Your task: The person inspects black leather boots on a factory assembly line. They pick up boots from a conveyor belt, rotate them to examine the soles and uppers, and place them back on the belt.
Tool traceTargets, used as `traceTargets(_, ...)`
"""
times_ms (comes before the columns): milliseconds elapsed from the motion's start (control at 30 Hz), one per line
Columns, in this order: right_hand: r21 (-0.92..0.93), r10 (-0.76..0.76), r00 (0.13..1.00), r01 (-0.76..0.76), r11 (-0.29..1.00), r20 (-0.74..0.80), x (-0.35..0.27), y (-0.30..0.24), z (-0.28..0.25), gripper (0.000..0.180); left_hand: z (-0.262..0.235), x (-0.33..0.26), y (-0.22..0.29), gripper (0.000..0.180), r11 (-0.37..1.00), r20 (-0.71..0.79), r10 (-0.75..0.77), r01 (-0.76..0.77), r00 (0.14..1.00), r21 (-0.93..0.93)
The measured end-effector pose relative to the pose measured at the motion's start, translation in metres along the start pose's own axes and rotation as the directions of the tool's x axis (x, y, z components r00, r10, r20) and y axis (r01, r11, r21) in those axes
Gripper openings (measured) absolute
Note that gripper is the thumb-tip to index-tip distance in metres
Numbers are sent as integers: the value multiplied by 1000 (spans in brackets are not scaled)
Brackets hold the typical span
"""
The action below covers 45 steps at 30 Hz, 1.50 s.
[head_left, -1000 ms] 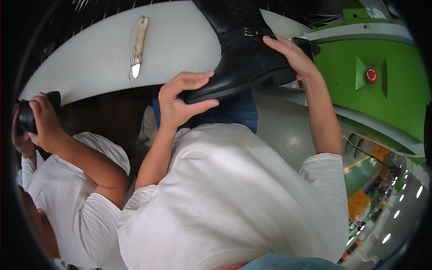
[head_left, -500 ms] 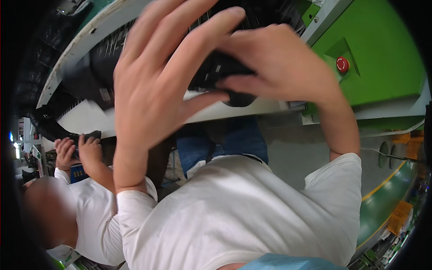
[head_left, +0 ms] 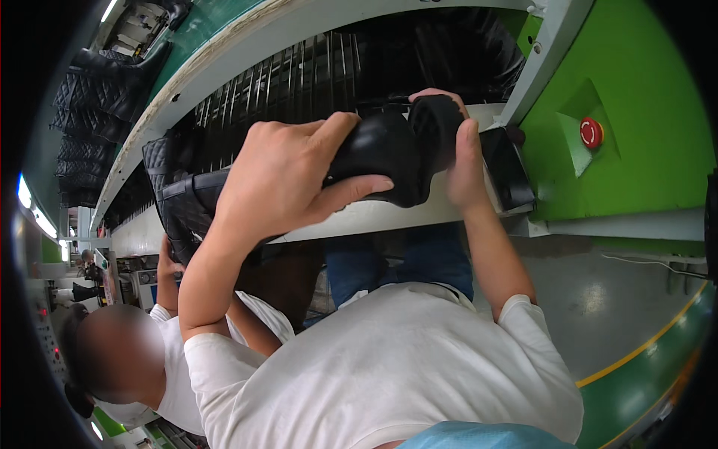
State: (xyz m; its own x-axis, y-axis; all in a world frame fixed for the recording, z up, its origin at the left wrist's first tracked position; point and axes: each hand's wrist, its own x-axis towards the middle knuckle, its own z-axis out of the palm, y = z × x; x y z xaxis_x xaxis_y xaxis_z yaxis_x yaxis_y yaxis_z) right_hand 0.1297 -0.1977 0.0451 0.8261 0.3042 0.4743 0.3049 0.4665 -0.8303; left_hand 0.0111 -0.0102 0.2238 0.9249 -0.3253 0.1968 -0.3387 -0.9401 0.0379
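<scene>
A black boot (head_left: pixel 378 153) lies sideways in front of me, its quilted, strapped shaft stretching to the left. My left hand (head_left: pixel 280 176) is closed around the boot from above, with the thumb along its near side. At the right end is a black ridged sole (head_left: pixel 436 131); I cannot tell whether it is joined to the boot or separate. My right hand (head_left: pixel 465 153) grips this sole, fingertips over the far edge and thumb on the right side. The palm side of the left hand is hidden.
Behind the boot runs a conveyor of metal rods (head_left: pixel 299 71) with a pale front ledge (head_left: pixel 374 215). At right stand a green machine (head_left: pixel 643 112) with a red stop button (head_left: pixel 591 132) and a dark flat box (head_left: pixel 508 168). A co-worker (head_left: pixel 164 352) is at left, near quilted boots (head_left: pixel 90 127).
Both hands have come down from close to the camera and moved apart. The boot and sole, mostly hidden and blurred before, show plainly between them. The view has shifted slightly.
</scene>
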Motion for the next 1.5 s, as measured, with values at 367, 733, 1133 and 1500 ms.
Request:
traceTargets(367, 11, -66, 998, 66, 998, -22, 10, 5, 7, 62, -5, 27, 8, 72, 999, 113, -9, 13, 994, -35)
traceTargets(733, -54, -114, 993, 112, 992, -39, 23, 6, 7, 56, 0, 45, -3, 72, 999, 145, -5, 10, 989, -35)
traceTargets(1133, -200, -195, 964, 230, 952, 179, 24, -16, -6, 45, 9, 31, -10, 85, 1000, 57, 18, -17, 998, -23)
traceTargets(1500, -106, 207, 819, -177, 978, 535, -28, 45, -18, 135, 4, -26, -29, 82, 997, -38, 80, -80, 996, 18)
